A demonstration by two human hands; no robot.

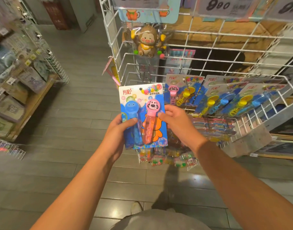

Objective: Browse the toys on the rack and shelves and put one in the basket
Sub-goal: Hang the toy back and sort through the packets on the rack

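I hold a carded bubble-wand toy pack [147, 97] upright in front of the white wire rack [225, 52]. The card carries a blue wand and a pink dog-faced wand. My left hand [119, 130] grips the pack's lower left edge, thumb across the front. My right hand [177, 120] holds the right edge, thumb on the pink wand. No basket is in view.
More bubble-wand packs [225, 98] hang on the rack to the right, and a monkey toy pack [147, 40] hangs above. Small packets [167, 158] hang low on the rack. A wooden shelf with boxed goods [17, 90] stands at the left across the grey plank floor [82, 97].
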